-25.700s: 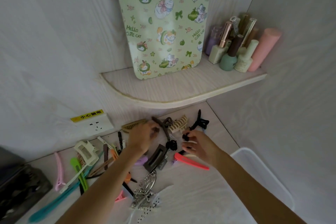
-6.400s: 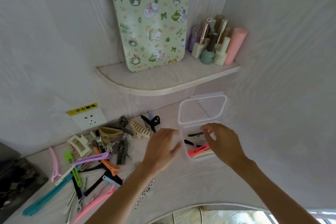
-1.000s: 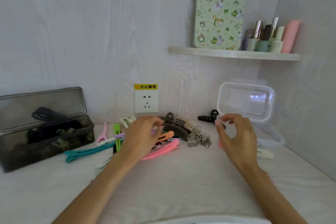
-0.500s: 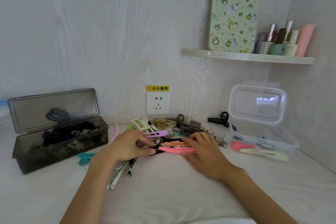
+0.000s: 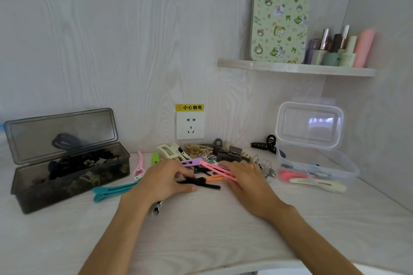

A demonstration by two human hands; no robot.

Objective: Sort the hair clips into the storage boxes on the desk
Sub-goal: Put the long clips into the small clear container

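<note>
A heap of hair clips (image 5: 207,156) lies mid-desk below the socket. My left hand (image 5: 165,178) rests on its front, thumb and fingers curled round a black fuzzy clip (image 5: 207,185). My right hand (image 5: 245,181) holds a long pink clip (image 5: 214,168) that slants up to the left. A smoky dark box (image 5: 33,196), lid open, stands at the left with dark clips inside. At the right, a clear box (image 5: 348,163) with its lid (image 5: 309,123) upright holds a red-pink clip (image 5: 288,174) and a cream clip (image 5: 319,184).
A teal clip (image 5: 114,191), a pink clip (image 5: 139,164) and a green clip (image 5: 154,157) lie left of the heap; a black claw clip (image 5: 263,144) lies near the clear box. A wall socket (image 5: 190,125) is behind. A shelf (image 5: 295,68) carries a patterned board and bottles.
The view has steadied on the desk. My right hand came from the clear box to the heap and lifted one end of the long pink clip. My left hand closed on the black clip.
</note>
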